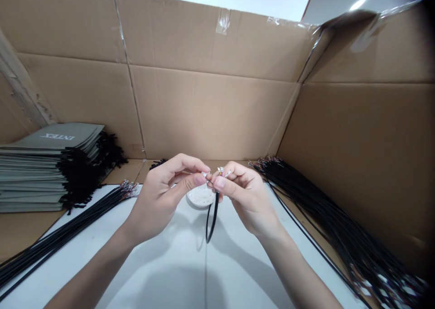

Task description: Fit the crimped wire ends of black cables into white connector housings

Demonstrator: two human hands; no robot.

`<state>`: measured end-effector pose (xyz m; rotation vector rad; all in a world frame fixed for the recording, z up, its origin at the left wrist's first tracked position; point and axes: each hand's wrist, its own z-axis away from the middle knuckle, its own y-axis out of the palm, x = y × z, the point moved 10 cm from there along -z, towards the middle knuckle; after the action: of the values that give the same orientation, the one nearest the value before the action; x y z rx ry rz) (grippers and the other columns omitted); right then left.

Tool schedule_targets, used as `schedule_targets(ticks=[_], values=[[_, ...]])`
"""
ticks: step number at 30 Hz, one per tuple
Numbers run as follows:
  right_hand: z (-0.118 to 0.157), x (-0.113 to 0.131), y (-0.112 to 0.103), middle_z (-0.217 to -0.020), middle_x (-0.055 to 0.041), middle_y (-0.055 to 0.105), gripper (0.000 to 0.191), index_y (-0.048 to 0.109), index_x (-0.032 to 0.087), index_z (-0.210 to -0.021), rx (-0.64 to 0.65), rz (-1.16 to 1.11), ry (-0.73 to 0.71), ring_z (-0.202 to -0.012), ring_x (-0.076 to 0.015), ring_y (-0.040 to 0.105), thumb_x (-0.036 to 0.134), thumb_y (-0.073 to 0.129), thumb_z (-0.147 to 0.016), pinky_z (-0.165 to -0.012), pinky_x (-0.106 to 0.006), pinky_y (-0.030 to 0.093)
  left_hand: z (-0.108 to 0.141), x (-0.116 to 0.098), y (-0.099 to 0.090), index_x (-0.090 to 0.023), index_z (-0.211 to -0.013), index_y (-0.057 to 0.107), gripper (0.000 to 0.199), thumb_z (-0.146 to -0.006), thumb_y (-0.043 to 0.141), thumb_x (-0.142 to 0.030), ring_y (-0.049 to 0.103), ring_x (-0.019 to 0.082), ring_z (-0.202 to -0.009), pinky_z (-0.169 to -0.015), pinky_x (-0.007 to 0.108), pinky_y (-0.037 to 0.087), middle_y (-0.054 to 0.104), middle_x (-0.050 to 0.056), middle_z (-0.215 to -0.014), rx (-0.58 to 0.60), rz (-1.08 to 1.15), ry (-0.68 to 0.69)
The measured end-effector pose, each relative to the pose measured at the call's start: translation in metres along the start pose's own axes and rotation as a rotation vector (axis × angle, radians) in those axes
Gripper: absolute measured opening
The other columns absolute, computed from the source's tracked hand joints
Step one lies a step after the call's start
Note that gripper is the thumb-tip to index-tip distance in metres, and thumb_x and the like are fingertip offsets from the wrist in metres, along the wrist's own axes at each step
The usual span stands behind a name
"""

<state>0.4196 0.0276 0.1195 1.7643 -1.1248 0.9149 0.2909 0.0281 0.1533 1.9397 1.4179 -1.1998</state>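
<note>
In front of me, above the white table [176, 263], both hands meet at the end of a black cable [212, 225]. My right hand [243, 191] pinches the cable end, where several thin coloured wires and small white tips stick out between thumb and fingers. My left hand [171, 186] is closed, thumb against forefinger, on a small white piece [204, 174] at the end of one thin wire. The cable loops down below the fingers. Behind the hands sits a round white dish [201, 196] with small white bits in it, partly covered by the fingers.
A bundle of black cables [81, 220] lies on the left, and a larger bundle [326, 214] on the right. Grey-green printed bags [30, 177] with black cords are stacked at the left. Cardboard walls [210, 105] enclose the table at the back and right.
</note>
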Motion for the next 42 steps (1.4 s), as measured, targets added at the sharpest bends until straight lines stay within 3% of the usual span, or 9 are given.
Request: schedule_targets(ticks=[8, 16, 20, 29, 42], values=[[-0.002, 0.0, -0.003, -0.075, -0.0017, 0.069, 0.024, 0.067, 0.019, -0.073, -0.045, 0.028, -0.013, -0.063, -0.0106, 0.057, 0.037, 0.081, -0.079, -0.054, -0.021, 0.046, -0.004, 0.009, 0.015, -0.019, -0.096, 0.064, 0.008, -0.097, 0.062, -0.026, 0.059, 0.012, -0.074, -0.071, 0.022, 0.049, 0.063, -0.001, -0.076, 0.168, 0.209, -0.102], [-0.001, 0.004, -0.005, -0.074, 0.0001, 0.065, 0.024, 0.065, 0.018, -0.074, -0.057, 0.129, -0.013, -0.073, -0.0126, 0.061, 0.036, 0.078, -0.082, -0.071, -0.025, 0.05, -0.004, 0.01, 0.001, -0.024, -0.107, 0.061, 0.014, -0.095, 0.064, -0.029, 0.058, 0.011, -0.078, -0.072, 0.02, 0.048, 0.063, -0.002, -0.087, 0.079, -0.009, -0.071], [0.0, 0.002, 0.0, -0.075, 0.0002, 0.066, 0.023, 0.065, 0.018, -0.075, -0.017, 0.119, 0.008, -0.072, -0.0119, 0.06, 0.035, 0.079, -0.082, -0.068, -0.024, 0.048, 0.0, 0.003, -0.001, -0.03, -0.117, 0.06, 0.021, -0.097, 0.061, -0.026, 0.057, 0.01, -0.076, -0.07, 0.019, 0.047, 0.062, -0.005, -0.084, 0.105, -0.14, -0.011], [0.0, 0.002, 0.005, -0.075, 0.0006, 0.069, 0.02, 0.066, 0.018, -0.076, 0.02, 0.082, 0.017, -0.073, -0.0121, 0.062, 0.031, 0.081, -0.08, -0.07, -0.025, 0.048, 0.002, -0.006, 0.001, -0.03, -0.112, 0.065, 0.017, -0.098, 0.058, -0.024, 0.061, 0.009, -0.079, -0.073, 0.018, 0.048, 0.067, -0.005, -0.086, 0.154, -0.214, 0.047], [0.003, 0.002, -0.003, -0.075, 0.0027, 0.065, 0.019, 0.065, 0.02, -0.077, -0.085, 0.068, -0.031, -0.07, -0.0093, 0.055, 0.029, 0.08, -0.082, -0.066, -0.023, 0.043, -0.001, -0.004, 0.0, -0.026, -0.103, 0.061, 0.008, -0.095, 0.061, -0.024, 0.06, 0.009, -0.078, -0.071, 0.018, 0.05, 0.066, -0.005, -0.088, 0.131, -0.23, 0.048]])
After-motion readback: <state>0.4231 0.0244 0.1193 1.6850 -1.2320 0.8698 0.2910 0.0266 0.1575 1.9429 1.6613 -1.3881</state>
